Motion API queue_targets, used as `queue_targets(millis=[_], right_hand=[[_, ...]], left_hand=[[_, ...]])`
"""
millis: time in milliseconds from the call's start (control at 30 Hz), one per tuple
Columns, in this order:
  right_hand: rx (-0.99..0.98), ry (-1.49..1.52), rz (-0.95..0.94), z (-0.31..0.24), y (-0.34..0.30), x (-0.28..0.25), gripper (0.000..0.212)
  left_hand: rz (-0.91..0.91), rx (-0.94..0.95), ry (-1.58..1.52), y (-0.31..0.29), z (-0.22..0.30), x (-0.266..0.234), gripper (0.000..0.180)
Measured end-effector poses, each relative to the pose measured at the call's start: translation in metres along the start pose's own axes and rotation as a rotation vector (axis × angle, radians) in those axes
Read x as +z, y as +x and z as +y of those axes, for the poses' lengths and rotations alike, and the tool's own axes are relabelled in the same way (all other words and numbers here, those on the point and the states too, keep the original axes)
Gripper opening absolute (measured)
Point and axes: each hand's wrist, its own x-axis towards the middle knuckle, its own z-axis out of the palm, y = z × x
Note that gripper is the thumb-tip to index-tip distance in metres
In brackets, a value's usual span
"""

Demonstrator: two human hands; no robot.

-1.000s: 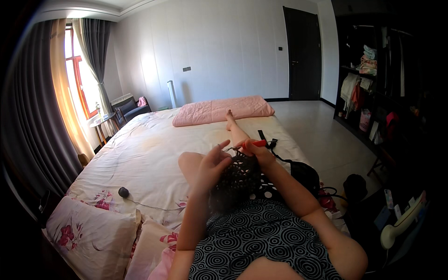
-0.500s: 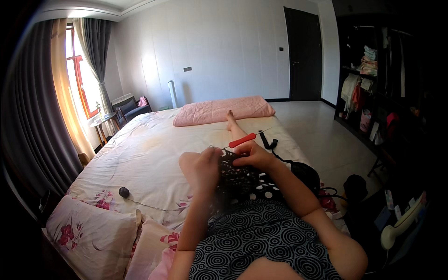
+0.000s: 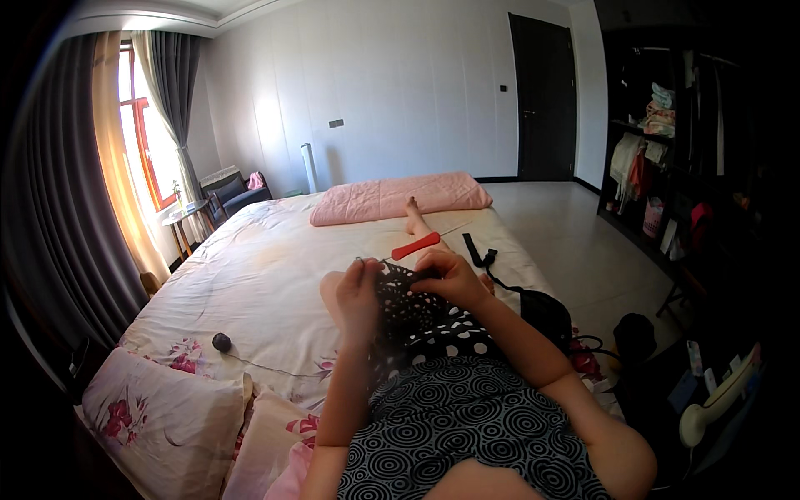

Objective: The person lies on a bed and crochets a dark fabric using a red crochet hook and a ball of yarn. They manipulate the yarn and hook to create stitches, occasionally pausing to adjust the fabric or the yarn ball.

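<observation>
Our left hand point(image 3: 358, 285) and right hand point(image 3: 455, 279) pinch dark lacy yarn cloth point(image 3: 402, 302) between them, so let's spread it gently.

Shows a home bedroom: floral-sheeted bed point(image 3: 250, 275), curtained window point(image 3: 143, 125) to its left, open clothes shelves point(image 3: 627, 126) to its right.

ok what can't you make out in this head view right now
Head view: left end of the slim red-handled hook: too small to tell whether it's in a stitch.
Head view: far end of the thin strand from the small dark yarn ball: hidden by the left forearm.
Head view: lower edge of the dark openwork yarn piece: blends into black white-dotted fabric.
</observation>
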Motion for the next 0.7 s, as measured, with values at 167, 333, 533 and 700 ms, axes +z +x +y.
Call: queue_targets(millis=[167, 333, 533, 700], right_hand=[[0.144, 0.103, -0.052, 0.002, -0.002, -0.001, 0.018], [0.222, 0.165, -0.068, -0.001, -0.005, -0.003, 0.017], [0.284, 0.446, 0.030, 0.015, -0.006, -0.005, 0.011], [0.305, 0.672, -0.005, 0.028, -0.007, -0.015, 0.011]], left_hand=[[-0.039, -0.066, -0.037, 0.006, -0.019, -0.007, 0.020], [-0.055, -0.241, -0.234, 0.009, -0.024, -0.009, 0.019], [-0.071, -0.301, -0.419, 0.016, -0.044, -0.021, 0.025], [-0.102, -0.371, -0.407, 0.021, -0.048, -0.028, 0.026]])
